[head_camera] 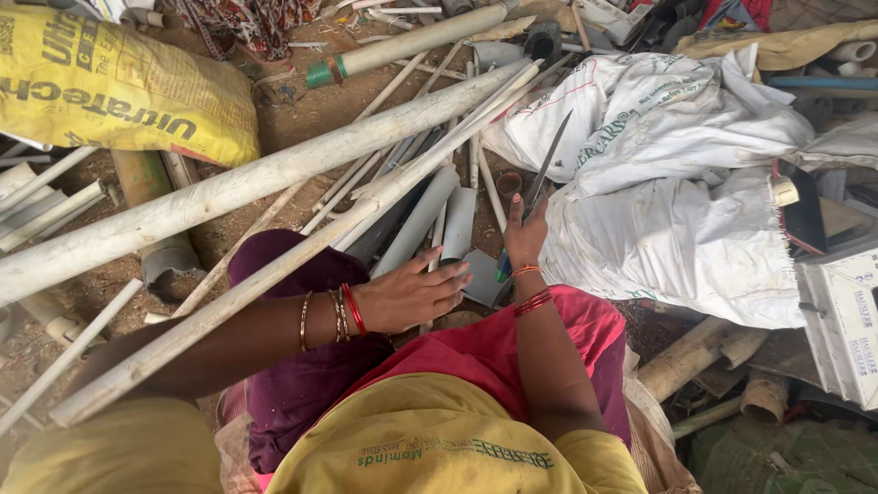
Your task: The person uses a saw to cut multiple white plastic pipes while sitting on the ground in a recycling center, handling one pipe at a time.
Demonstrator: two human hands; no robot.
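Head view, looking down over a person in a yellow shirt and pink cloth, squatting on bare ground strewn with pipes. The right hand is clenched round the green handle of a hacksaw blade, which rises from the fist and points up and away toward the white sacks — the thin grey blade crosses in front of them. The left hand lies open, fingers spread and stretched forward, resting on or just above a short grey pipe that stands out from the ground between the two hands; whether the palm presses it cannot be told. Red and gold bangles ring both wrists. A long white pipe runs slantwise from the left edge of the ground toward the upper middle, and a thinner one lies beside it, passing over the left forearm. A yellow sack lies in the far left corner; a white box sits at the right edge.
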